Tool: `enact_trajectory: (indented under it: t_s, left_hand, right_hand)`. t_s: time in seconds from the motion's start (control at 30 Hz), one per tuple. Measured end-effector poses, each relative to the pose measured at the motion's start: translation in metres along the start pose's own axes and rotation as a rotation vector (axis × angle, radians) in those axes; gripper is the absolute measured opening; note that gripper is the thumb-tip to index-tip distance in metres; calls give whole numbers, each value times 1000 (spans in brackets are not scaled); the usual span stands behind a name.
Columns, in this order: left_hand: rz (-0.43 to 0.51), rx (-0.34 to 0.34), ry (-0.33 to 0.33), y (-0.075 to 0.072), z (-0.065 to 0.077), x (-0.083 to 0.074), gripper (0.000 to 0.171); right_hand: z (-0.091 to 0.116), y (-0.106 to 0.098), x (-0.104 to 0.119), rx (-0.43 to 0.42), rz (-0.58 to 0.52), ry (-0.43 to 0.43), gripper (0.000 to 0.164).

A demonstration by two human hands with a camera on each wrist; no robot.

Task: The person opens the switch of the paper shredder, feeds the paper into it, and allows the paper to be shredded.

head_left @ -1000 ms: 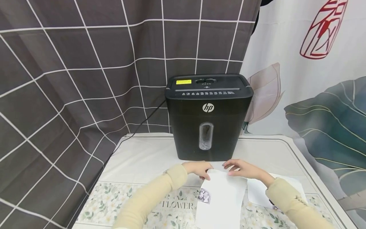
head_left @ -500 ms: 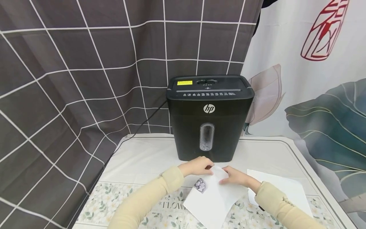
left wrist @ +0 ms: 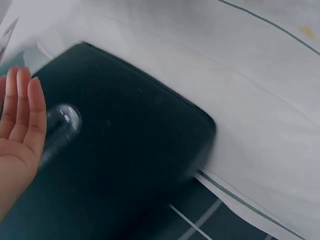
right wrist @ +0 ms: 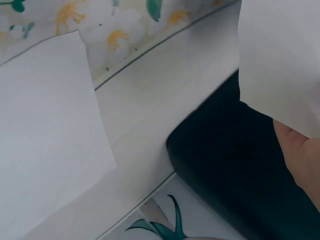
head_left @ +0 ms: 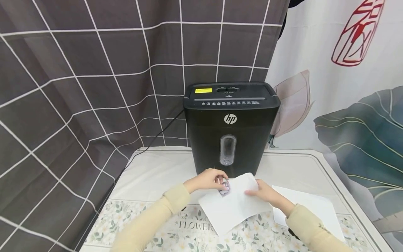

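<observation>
A white sheet of paper point(head_left: 234, 206) lies tilted in front of the black HP paper shredder point(head_left: 204, 140). My left hand point(head_left: 206, 180) pinches its upper left corner, by a small purple-grey printed patch. On the opposite side my right hand point(head_left: 266, 192) grips the sheet near its top right edge, with some fingers hidden behind the paper. In the left wrist view, several fingers of the left hand point(left wrist: 22, 120) show in front of the shredder point(left wrist: 130, 135); its thumb is out of frame. The right wrist view has the sheet point(right wrist: 280, 60) covering most of the right hand point(right wrist: 302, 160).
Another white sheet point(head_left: 315, 208) lies on the table to the right, partly under the right forearm. A black cord point(head_left: 157, 134) runs from the shredder down the left side. The flowered tablecloth point(head_left: 110, 220) spans the front. A dark grid curtain point(head_left: 126, 52) hangs behind.
The sheet has turned and its top edge has come up, while its lower end has drawn in from the front. My left hand has shifted left; my right hand has moved in, gripping the paper.
</observation>
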State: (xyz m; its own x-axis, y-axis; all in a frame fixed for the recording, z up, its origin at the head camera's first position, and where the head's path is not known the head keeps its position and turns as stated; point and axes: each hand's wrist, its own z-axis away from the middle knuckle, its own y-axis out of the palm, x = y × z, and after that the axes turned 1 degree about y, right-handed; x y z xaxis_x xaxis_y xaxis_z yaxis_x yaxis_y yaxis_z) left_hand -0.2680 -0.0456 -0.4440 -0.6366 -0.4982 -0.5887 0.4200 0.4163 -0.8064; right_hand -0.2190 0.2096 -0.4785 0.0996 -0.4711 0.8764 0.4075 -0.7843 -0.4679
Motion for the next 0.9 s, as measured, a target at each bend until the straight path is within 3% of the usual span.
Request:
enact_trajectory:
  t_s: [0.17, 0.3, 0.47, 0.57, 0.67, 0.9]
  left_hand:
    - [16, -50, -27, -11, 21, 18, 23]
    - [35, -120, -68, -15, 31, 25, 17]
    - [293, -212, -106, -17, 37, 27, 17]
    - [384, -283, -113, -20, 38, 26, 18]
    - [391, -356, -143, -28, 38, 23, 18]
    - [375, -456, -134, -58, 36, 8, 17]
  right_hand:
    - [8, -9, 3, -110, -26, 76, 46]
    - [8, -19, 10, -138, -77, 78, 46]
    - [7, -30, 19, -163, -148, 43, 48]
    - [6, -35, 24, -182, -170, 42, 48]
    - [5, -40, 30, -178, -166, 34, 50]
    - [2, -58, 56, -172, -183, -10, 44]
